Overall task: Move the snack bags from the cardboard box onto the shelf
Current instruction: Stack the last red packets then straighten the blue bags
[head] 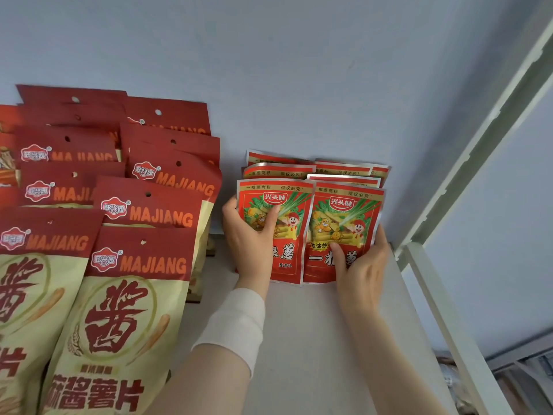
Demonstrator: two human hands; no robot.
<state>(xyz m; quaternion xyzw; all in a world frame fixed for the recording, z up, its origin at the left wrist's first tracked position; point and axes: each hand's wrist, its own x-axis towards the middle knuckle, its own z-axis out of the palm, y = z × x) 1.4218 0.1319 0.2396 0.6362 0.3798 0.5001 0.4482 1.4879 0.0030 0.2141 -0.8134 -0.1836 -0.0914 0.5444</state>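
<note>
1. Snack bags, small glossy red foil pouches with silver edges and green-onion artwork, were seen standing in two short rows at the back of the pale shelf [299, 339], against the blue wall [299, 70].
2. The front left red pouch [287, 235] was held by the left hand [248, 238], with the thumb curled over its face and the other fingers hidden behind its left edge.
3. The front right red pouch [347, 232] was held by the right hand [362, 265], with the thumb pressed on its lower face and the remaining fingers wrapped round its right edge.
4. Both pouches were kept upright, long axis vertical, edges touching or slightly overlapping at the middle, and their bottom seams appeared to be at or just above the shelf surface; which could not be told.
5. Each pouch lay directly ahead of its own hand, so neither hand was judged nearer; a release straight down and a withdrawal toward the shelf's front was judged to be the likely coming move.
6. Large red and cream MAJIANG crisp bags [128, 295] were stacked to the left, just beside the left hand.
7. A white metal shelf frame [449, 205] ran along the right, close to the right pouch.
8. The cardboard box was not in view.
</note>
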